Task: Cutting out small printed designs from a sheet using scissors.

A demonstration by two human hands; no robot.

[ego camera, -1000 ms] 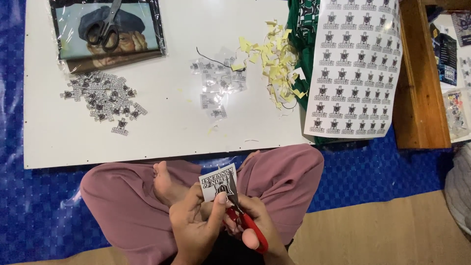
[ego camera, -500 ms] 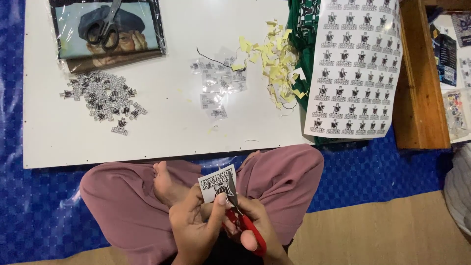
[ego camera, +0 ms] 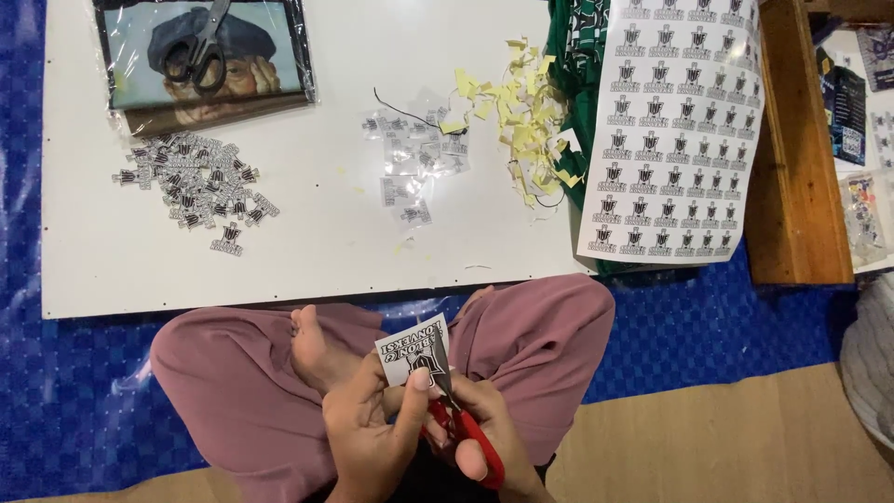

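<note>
1. The left hand (ego camera: pixel 372 433) pinches a small white printed sticker piece (ego camera: pixel 413 356) between thumb and fingers, holding it above the person's crossed legs, over the lap.
2. The right hand (ego camera: pixel 484 433) is closed through the handles of the red-handled scissors (ego camera: pixel 461 424); their blades reach up to the lower right edge of the sticker piece. I cannot tell whether the blades are apart or together.
3. The legs, in mauve trousers (ego camera: pixel 540 340), rest on a blue checked mat (ego camera: pixel 708 326), with one bare foot (ego camera: pixel 312 345) tucked just left of the sticker piece.
4. Beyond the knees lies a white board (ego camera: pixel 307 251).
5. On its left part sits a pile of cut-out stickers (ego camera: pixel 196 186); near the middle are clear plastic bits (ego camera: pixel 414 158), and to their right a heap of yellow paper scraps (ego camera: pixel 517 116).
6. At the board's right edge a printed sticker sheet (ego camera: pixel 675 121) overhangs, lying partly on green cloth (ego camera: pixel 570 37).
7. At the far left a picture in a plastic sleeve (ego camera: pixel 209 61) carries black scissors (ego camera: pixel 196 47).
8. To the right stands a wooden plank (ego camera: pixel 792 158).
</note>
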